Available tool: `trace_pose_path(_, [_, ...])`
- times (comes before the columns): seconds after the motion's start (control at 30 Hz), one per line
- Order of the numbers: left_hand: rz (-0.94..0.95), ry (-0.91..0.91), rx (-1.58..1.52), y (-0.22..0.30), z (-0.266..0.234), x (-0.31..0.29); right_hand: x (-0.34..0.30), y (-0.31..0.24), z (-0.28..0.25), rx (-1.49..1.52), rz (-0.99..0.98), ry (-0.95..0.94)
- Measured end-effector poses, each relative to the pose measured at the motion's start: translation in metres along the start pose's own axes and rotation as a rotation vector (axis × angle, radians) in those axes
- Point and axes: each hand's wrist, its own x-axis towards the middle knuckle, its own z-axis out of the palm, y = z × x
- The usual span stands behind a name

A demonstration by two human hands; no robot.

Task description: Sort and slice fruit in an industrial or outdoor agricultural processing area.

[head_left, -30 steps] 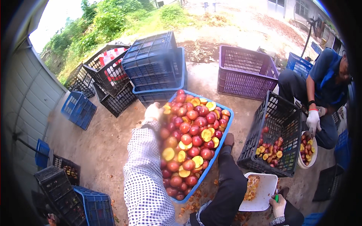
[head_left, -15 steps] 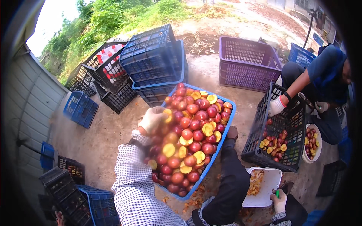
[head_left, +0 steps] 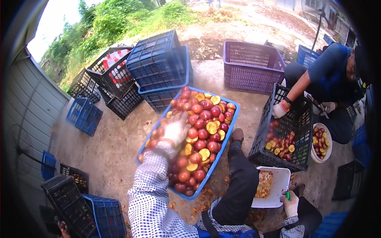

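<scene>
Red fruit [head_left: 202, 134], left hand [head_left: 176, 129] now mid-heap, grip unclear; right hand [head_left: 291, 205] round green handle [head_left: 288, 195].

The head-worn fisheye looks down and forward from near above the blue crate [head_left: 237, 111], its near edge closest, and takes in ground [head_left: 238, 29] well beyond its far edge.

Looks like an open-air fruit-processing yard [head_left: 210, 75], judging by the blue crate [head_left: 237, 108] heaped with red fruit [head_left: 201, 134] (partly halved), stacked plastic crates [head_left: 152, 67], bare floor [head_left: 119, 139], ribbed metal wall [head_left: 37, 91] and green bushes [head_left: 115, 23] beyond.
</scene>
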Motion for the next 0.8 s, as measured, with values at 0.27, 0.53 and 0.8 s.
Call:
trace_pose_path(0.27, [0.094,0.104,-0.511,-0.031,-0.019,-0.007,-0.013,-0.027,-0.004,-0.03,-0.05,0.003])
trace_pose_path(0.53, [0.366,0.276,0.136,0.043,-0.003,-0.089,-0.008,-0.031,0.004,0.099,0.054,-0.059])
trace_pose_path(0.8, [0.152,0.171,0.059,0.056,0.006,-0.079,-0.01,-0.02,0.007,0.02,-0.025,-0.061])
